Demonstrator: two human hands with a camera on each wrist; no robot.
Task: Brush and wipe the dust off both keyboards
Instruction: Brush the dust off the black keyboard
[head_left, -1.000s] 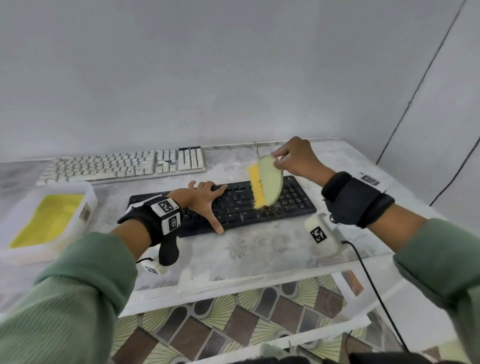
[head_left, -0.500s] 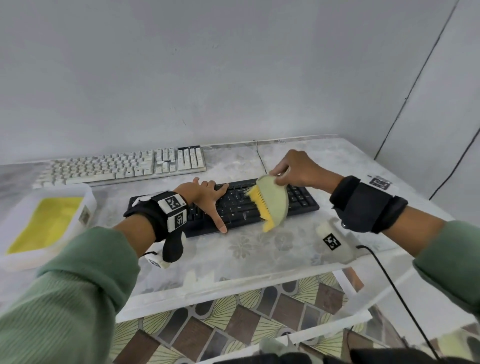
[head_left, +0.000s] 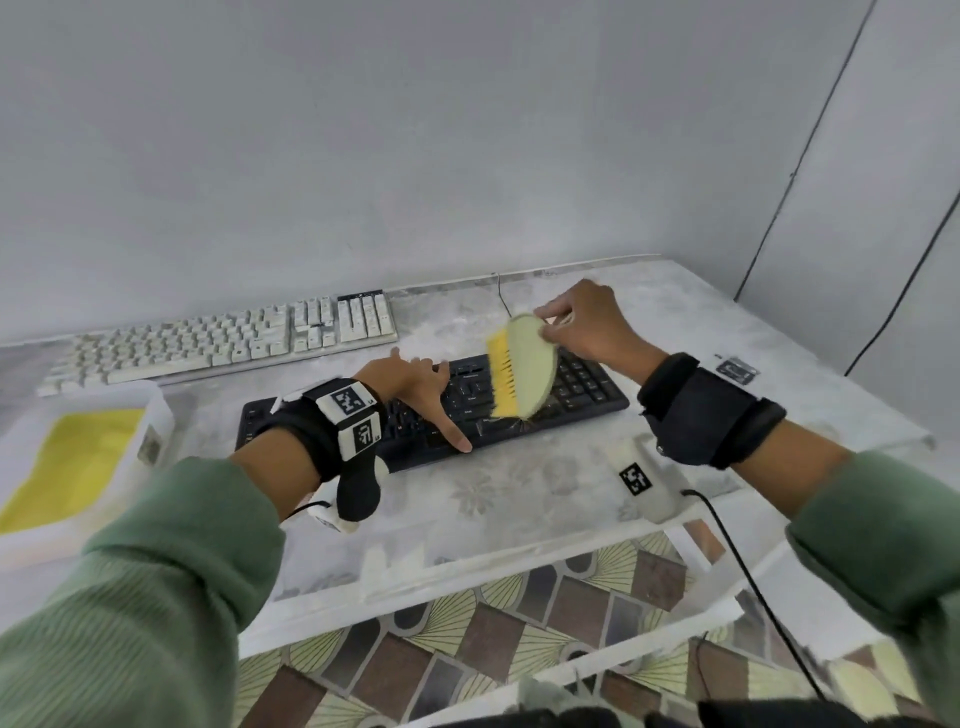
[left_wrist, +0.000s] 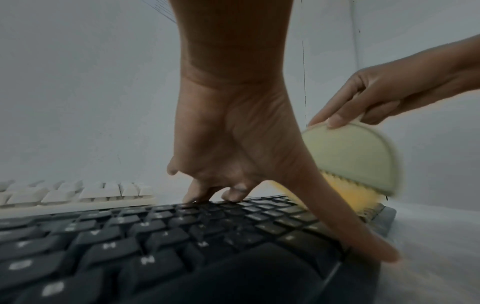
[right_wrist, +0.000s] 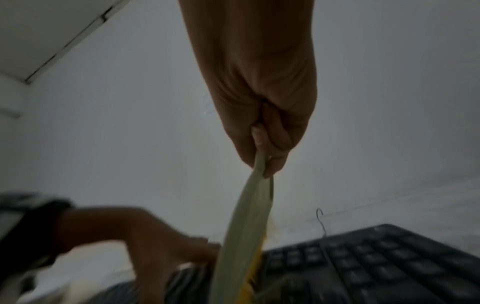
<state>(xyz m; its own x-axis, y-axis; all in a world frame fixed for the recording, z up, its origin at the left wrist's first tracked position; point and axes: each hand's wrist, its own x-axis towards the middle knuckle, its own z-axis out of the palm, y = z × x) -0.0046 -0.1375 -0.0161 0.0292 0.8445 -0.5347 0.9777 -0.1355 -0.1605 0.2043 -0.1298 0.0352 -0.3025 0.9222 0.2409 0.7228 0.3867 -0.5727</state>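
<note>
On the pale patterned table (head_left: 519, 499) the black keyboard (head_left: 587, 387) lies crosswise in the middle of the head view, with the white keyboard (head_left: 218, 340) behind it, toward ten o'clock and well apart from both hands. The left hand (head_left: 410, 387) rests on the black keyboard's middle with its fingers spread and fairly straight; the left wrist view shows fingertips (left_wrist: 235, 195) touching the far key rows and the thumb stretched down to the near edge, gripping nothing. The right hand (head_left: 587, 327) sits at about two o'clock from the left hand and pinches the top rim of the brush (head_left: 524, 371), a pale green half-round body with yellow bristles; the right wrist view shows thumb and fingers closed on that rim. The brush hangs below the right hand, toward seven o'clock from it, bristles toward the left hand, its lower end at the black keyboard's near edge, just right of the left thumb. At nine o'clock a white tray (head_left: 156, 410) holds a yellow cloth (head_left: 72, 462).
</note>
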